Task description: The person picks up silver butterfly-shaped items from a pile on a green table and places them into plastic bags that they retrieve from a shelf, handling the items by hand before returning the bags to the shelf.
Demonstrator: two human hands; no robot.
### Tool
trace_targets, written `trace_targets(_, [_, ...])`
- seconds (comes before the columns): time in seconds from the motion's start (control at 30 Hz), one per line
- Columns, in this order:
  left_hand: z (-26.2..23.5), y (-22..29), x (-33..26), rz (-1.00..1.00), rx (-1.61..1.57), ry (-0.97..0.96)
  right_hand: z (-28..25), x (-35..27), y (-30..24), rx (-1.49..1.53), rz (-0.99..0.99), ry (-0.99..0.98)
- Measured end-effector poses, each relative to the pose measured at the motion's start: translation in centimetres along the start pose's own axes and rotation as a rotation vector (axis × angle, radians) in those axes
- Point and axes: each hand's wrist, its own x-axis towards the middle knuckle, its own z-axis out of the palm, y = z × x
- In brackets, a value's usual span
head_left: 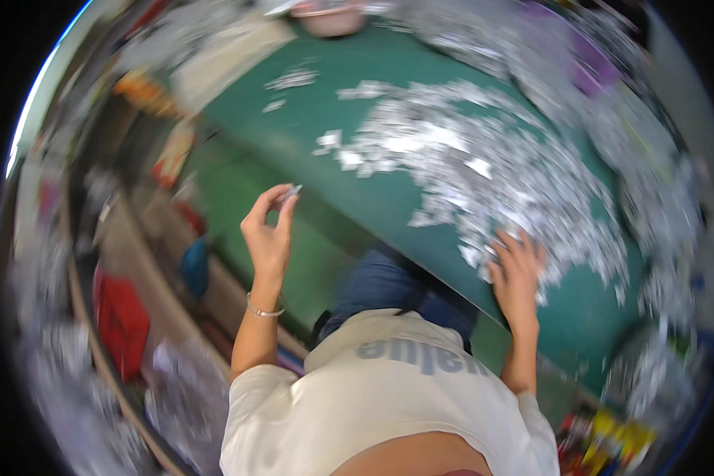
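Observation:
My left hand (268, 230) is raised to the left of the table edge, over the floor. Its thumb and fingertips pinch a small silvery piece (294, 190), too blurred to tell its kind. A wide heap of small flat white and silvery pieces (444, 143) is spread over the green tabletop (357, 198). My right hand (517, 266) lies on the near edge of this heap, fingers apart and touching the pieces. Whether any piece sits under its fingertips is hidden. A few pieces (292, 78) lie apart at the table's far left.
Clear plastic bags (650, 174) line the table's right and far sides, with a purple basin (591, 63) among them. A pink basin (331, 19) stands at the far end. On the left, shelving holds a red box (121, 325) and bags. Colourful packets (607, 440) lie lower right.

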Motion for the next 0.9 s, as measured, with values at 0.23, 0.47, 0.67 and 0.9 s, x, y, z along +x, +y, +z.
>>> trace_targets(0.23, [-20.2,3.1,-4.1,0.077,0.572,0.702,4.4,-1.5,2.6,-0.203,-0.145,0.203])
trace_targets(0.47, [-37.8,11.6,-11.7,0.229,0.917,1.501,1.9,-1.5,1.1,-0.028,-0.312,0.370])
trace_targets(0.67, [-55.1,17.8,-18.8,0.316,1.294,1.683,1.8,-1.0,1.0,-0.035,-0.336,0.331])
trace_targets(0.9, [-59.2,18.7,-19.7,-0.579,1.329,1.457,3.0,-1.5,1.9,-0.204,-0.369,0.473])
